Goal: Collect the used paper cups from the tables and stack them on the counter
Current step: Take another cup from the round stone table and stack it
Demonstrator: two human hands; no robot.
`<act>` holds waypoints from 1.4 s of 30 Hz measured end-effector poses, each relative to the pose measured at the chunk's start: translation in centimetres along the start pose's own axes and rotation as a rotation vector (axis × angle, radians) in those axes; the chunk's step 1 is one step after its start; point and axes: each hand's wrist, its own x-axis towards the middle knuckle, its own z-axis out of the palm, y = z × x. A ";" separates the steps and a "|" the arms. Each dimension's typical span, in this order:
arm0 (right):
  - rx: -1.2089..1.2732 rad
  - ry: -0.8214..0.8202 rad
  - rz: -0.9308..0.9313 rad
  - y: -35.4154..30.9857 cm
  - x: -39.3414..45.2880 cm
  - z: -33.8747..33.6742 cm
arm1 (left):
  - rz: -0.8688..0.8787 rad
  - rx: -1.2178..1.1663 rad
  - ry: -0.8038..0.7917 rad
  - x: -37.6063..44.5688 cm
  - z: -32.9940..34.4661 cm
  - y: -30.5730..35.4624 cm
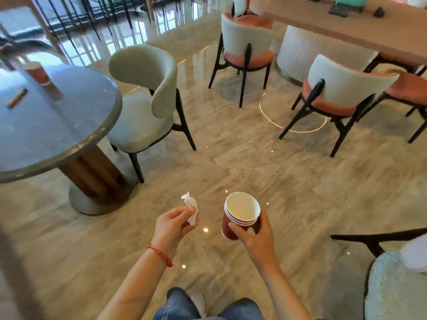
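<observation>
The round grey stone-topped bench [57, 125] on the left is cut off by the frame edge, and the things on it are blurred: a red paper cup [37, 73] stands upright near its far rim, with a second tube-like shape just beside it that is too smeared to name, and a small orange and dark object [18, 96] lies flat nearer the left edge, also unreadable. A long pale bench [346, 26] at top right is cropped, and the dark items on it cannot be made out.

The right hand [256, 239] holds a nested stack of red paper cups with white insides [239, 215] above the glossy marble floor [231, 158], thumb across the near side and fingers [263, 218] wrapped round the far side. Three white rims show; the lower walls are partly hidden by the thumb. The stack's long axis tilts, its open mouth pointing up and away from the person, its base down toward the wrist.

The left hand [173, 225], with a red string bracelet [160, 255] on its wrist, pinches a crumpled white paper napkin [190, 210] between thumb and curled fingers.

A pale green upholstered chair [143, 100] stands just beside the round bench.
</observation>
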 end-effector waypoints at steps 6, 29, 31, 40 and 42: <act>-0.011 -0.189 -0.005 -1.1 4.8 5.2 | 0.036 -0.104 0.139 2.2 -2.9 3.0; -0.048 -0.591 -0.032 -4.2 24.7 12.5 | 0.141 -0.281 0.453 13.5 0.1 10.7; -0.037 -0.556 -0.018 -4.3 26.4 13.0 | 0.125 -0.250 0.450 15.6 0.5 12.0; 0.027 -0.304 0.013 -5.8 35.6 16.4 | 0.104 -0.095 0.230 27.2 2.7 20.7; 0.044 -0.240 0.020 -6.2 37.5 16.8 | 0.095 -0.058 0.173 29.5 3.5 22.5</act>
